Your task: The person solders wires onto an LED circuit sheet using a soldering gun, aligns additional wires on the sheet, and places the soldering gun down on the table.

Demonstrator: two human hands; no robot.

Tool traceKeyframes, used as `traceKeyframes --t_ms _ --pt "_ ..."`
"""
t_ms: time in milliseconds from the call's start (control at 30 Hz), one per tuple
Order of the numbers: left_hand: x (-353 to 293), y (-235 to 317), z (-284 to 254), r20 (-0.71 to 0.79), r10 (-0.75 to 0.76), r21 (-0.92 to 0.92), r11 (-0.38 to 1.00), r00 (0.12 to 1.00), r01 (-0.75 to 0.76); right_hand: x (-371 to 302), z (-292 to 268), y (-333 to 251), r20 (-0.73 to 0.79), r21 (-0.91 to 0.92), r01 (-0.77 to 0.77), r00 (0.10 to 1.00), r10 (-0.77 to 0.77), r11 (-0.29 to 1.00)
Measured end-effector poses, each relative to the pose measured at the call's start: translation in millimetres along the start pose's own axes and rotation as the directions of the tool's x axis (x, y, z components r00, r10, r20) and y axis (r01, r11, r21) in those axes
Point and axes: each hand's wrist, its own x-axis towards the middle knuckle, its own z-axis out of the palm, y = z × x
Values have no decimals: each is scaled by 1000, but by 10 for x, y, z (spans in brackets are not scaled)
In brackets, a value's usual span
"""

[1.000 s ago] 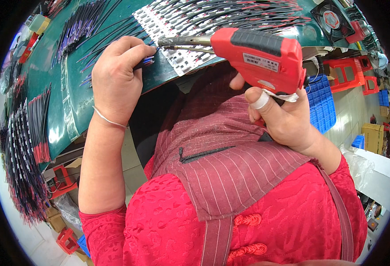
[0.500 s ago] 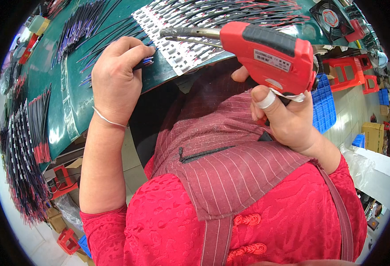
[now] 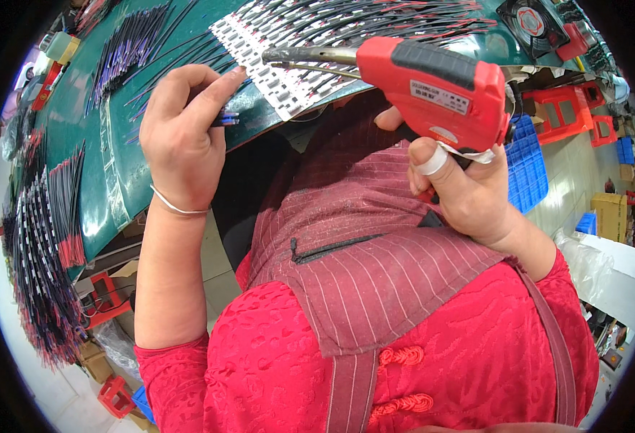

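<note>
My right hand (image 3: 474,200) is closed round the handle of a red and black soldering gun (image 3: 436,90), its long tip pointing left above the board panel. White tape wraps the thumb. My left hand (image 3: 182,141) is closed on a small bunch of dark wires (image 3: 226,119), whose blue ends stick out below the thumb. Thumb and forefinger come together near the left edge of a white panel of small parts (image 3: 283,101); anything pinched between their tips is too small to make out. Black wires with red ends (image 3: 404,32) fan out across the panel.
Blue-ended wires (image 3: 126,61) lie in a pile on the green table (image 3: 97,209). Bundles of black and red wires (image 3: 40,267) hang at the left edge. A black fan (image 3: 532,27) stands at the far right. Red stools (image 3: 559,115) and a blue crate (image 3: 525,166) are beyond the table.
My left hand has drawn slightly left, its thumb and forefinger now reaching up and right, with the wires still in it. The soldering gun has barely shifted.
</note>
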Motion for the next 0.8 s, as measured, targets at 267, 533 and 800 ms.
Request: traceKeyframes --t_ms 267,533,800 --pt "-8 93 2 21 -31 39 999 999 30 -44 -28 -24 -35 31 -42 998 43 999" --pt "-106 106 9 60 -85 -39 995 995 88 -66 -64 -61 22 -35 -29 999 29 999" --pt "-70 138 65 27 -4 6 1000 1000 4 -62 -48 -50 35 -29 -17 999 18 999"
